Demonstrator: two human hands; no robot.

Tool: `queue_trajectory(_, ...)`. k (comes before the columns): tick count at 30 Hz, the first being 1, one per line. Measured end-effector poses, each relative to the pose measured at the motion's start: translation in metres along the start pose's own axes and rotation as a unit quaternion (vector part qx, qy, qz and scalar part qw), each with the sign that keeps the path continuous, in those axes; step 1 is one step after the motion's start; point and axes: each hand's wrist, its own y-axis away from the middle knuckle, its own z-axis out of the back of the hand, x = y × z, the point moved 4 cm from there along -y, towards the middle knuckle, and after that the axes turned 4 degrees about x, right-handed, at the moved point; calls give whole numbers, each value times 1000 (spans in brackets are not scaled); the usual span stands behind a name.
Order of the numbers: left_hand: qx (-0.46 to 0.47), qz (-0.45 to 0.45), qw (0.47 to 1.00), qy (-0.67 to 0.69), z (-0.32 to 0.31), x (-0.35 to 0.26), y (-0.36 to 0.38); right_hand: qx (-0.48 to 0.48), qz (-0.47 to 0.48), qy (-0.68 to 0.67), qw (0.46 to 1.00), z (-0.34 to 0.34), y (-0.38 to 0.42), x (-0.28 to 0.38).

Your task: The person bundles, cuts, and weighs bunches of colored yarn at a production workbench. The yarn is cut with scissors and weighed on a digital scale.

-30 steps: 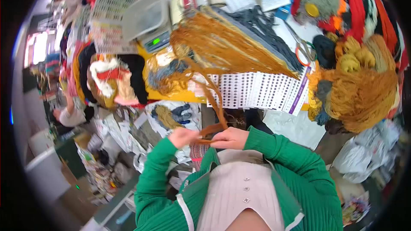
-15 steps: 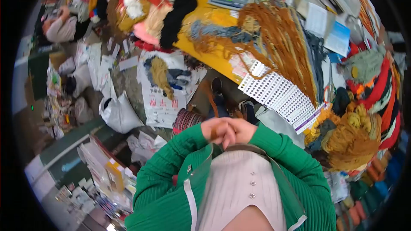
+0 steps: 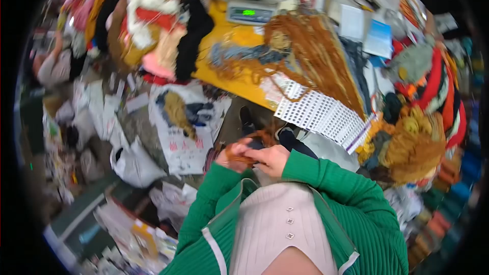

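Low in front of my body, my left hand is closed around a rust-brown strand of yarn, which loops out over the fingers. My right hand meets it from the right, its fingers pressed against the same yarn. Blur hides the exact fingertip contact. Beyond them, long rust-brown yarn hanks spread over the yellow table, beside blue-grey yarn. A white card sheet with rows of dark dots lies at the table's near edge.
A digital scale carries a clear bin. Coloured yarn heaps rise at the left, and mustard bundles at the right. White bags lie on the floor. Another person is at the far left.
My hands have moved slightly apart from their clasped position, and the brown strand now shows looped at my left hand. The view has shifted, moving the table leftward in frame.
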Motion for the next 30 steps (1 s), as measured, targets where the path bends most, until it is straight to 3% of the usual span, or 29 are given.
queue_trajectory(1,22,-33,999,-31,2,-10,-2,-37,-5,-16,999,9,6,-3)
queue_trajectory(3,220,-61,967,110,2,-24,-10,-84,-33,-17,996,21,20,-20)
queue_trajectory(4,78,-83,984,-136,-23,-36,1,-97,-50,-14,994,24,31,-27)
queue_trajectory(5,-13,-31,945,-325,-18,-45,0,-115,-73,-11,991,30,43,-36)
queue_trajectory(6,44,-47,915,-399,-14,-55,-1,-138,-112,-29,984,36,59,-47)
queue_trajectory(8,0,-46,929,-368,3,-85,10,-190,-185,-62,962,48,98,-79)
queue_trajectory(9,5,-105,949,-297,-13,-91,12,-209,-215,-76,951,50,118,-99)
queue_trajectory(10,-19,-98,953,-287,-29,-87,9,-277,-205,-78,935,48,134,-119)
queue_trajectory(11,23,-62,954,-294,4,-96,4,-297,-196,-48,934,56,150,-126)
queue_trajectory(12,30,-50,932,-357,34,-94,-6,-312,-183,-21,932,61,167,-131)
queue_trajectory(14,52,-72,860,-502,-24,-70,-22,-345,-150,-21,926,71,203,-162)
queue_trajectory(15,69,-105,805,-580,-101,-37,-20,-413,-216,-57,883,80,232,-183)
queue_trajectory(16,67,-109,799,-587,-120,-22,-21,-453,-289,-62,841,111,270,-174)
queue_trajectory(17,134,-228,555,-788,-133,-12,-19,-560,-186,116,799,136,307,-189)
queue_trajectory(18,119,-204,591,-771,-140,-7,-24,-509,-287,104,805,169,346,-199)
queue_trajectory(19,100,-179,627,-752,-146,-2,-26,-628,-293,201,692,196,397,-193)
queue_trajectory(20,78,-155,661,-730,-152,2,-25,-670,-346,98,649,231,443,-171)
queue_trajectory(21,56,-133,694,-705,-159,5,-24,-779,-283,199,523,250,484,-163)
queue_trajectory(22,33,-112,726,-678,-165,9,-22,-796,-298,293,439,271,528,-163)
queue_trajectory(23,65,-184,680,-707,-181,18,-15,-786,-352,270,431,296,574,-168)
queue_trajectory(24,96,-253,628,-730,-197,33,-5,-817,-348,353,294,307,606,-172)
queue_trajectory(25,126,-320,568,-748,-215,44,5,-795,-479,247,280,320,635,-168)
queue_trajectory(26,184,-365,466,-785,-246,54,10,-777,-550,163,260,326,650,-164)
queue_trajectory(27,122,-271,616,-730,-241,54,6,-748,-614,78,238,328,661,-166)
queue_trajectory(28,57,-167,743,-646,-231,57,5,-728,-636,46,252,327,671,-185)
queue_trajectory(29,-9,-59,843,-535,-222,62,6,-705,-658,14,265,323,680,-209)
queue_trajectory(30,-4,-79,779,-622,-235,63,8,-681,-678,-17,276,320,688,-227)
